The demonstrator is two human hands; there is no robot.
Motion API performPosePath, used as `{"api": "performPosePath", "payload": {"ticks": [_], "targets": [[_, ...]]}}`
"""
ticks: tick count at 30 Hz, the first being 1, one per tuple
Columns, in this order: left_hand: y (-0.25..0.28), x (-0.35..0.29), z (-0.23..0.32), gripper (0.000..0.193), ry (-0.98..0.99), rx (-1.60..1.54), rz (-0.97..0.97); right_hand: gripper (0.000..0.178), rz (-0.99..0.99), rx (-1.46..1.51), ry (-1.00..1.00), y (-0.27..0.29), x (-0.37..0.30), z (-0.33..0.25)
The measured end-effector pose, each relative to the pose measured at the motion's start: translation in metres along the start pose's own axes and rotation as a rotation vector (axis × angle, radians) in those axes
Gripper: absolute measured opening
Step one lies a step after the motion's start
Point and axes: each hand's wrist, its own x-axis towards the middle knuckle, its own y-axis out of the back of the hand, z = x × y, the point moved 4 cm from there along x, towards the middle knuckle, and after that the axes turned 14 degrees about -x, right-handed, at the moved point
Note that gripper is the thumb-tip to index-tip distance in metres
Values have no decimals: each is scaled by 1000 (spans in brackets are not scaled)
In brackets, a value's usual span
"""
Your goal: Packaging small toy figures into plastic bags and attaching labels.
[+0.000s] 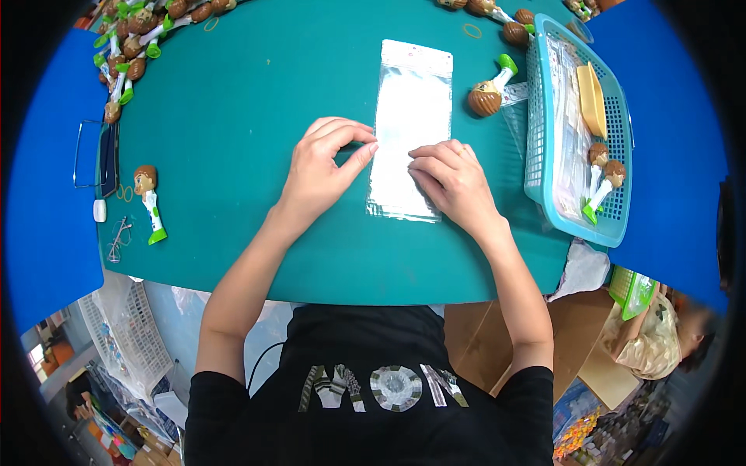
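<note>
A stack of clear, shiny plastic bags point(412, 93) with a printed header lies upright on the green table in front of me. My left hand point(322, 159) has its thumb and index finger pinched at the left edge of the bags. My right hand point(454, 175) rests over the right side, its fingers curled together on the bag's surface. Glare on the plastic hides whether a single bag is lifted between the fingertips. A brown-haired figurine point(489, 92) with a green base lies to the right of the bags.
A light-blue basket point(538, 140) at the right holds flat packaging, a yellow tray point(592, 101) and two figurines. One figurine point(150, 203) lies at the left, near pink-framed glasses point(120, 239). Many figurines point(128, 46) are heaped at the far left. Another person point(657, 342) is at lower right.
</note>
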Motion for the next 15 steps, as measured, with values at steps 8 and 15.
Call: {"api": "performPosePath", "payload": {"ticks": [8, 15], "targets": [[-14, -20, 17, 32, 498, -279, -87, 10, 109, 126, -105, 9, 4, -5], [-1, -45, 35, 18, -27, -17, 42, 11, 126, 107, -44, 12, 17, -30]]}}
